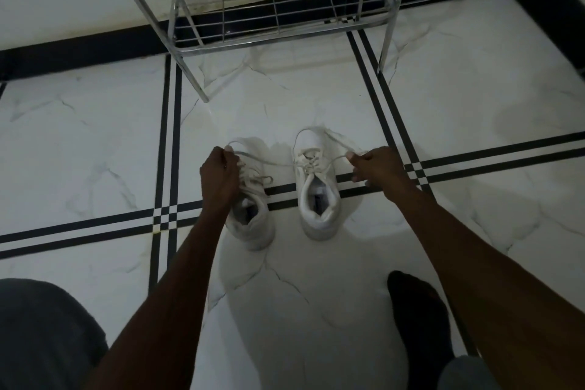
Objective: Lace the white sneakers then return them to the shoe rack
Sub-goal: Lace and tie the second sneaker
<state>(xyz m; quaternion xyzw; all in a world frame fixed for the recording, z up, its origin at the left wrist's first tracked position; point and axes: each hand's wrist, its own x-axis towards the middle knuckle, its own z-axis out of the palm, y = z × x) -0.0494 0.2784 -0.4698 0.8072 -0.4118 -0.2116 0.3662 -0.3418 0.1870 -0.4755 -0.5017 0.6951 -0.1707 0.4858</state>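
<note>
Head view. Two white sneakers stood side by side on the marble-patterned floor [95,142], toes toward the chrome shoe rack [272,13], well clear of it. The right sneaker [318,199] was in full view, its lace [272,161] threaded through the eyelets and drawn out taut to both sides. The left sneaker [253,222] sat partly under the left forearm; loose lace lay across its tongue.

Left hand [218,174]: grip closed, fingers pinched around one lace end above the left sneaker's toe. Right hand [378,168]: grip likewise closed on the other end, just right of the right sneaker. Both ends appeared to belong to the right sneaker's lace, though the left side was partly hidden.

Handling, as judged: lace soft, limp, flat, apt to slip unless pinched near its end; pulling evenly should snug it without dragging the shoe. Sneakers looked light, with padded, yielding collars; heel or collar rim seemed the best hold for lifting to the rack's lower wire shelf [275,25], which stood bare.
</note>
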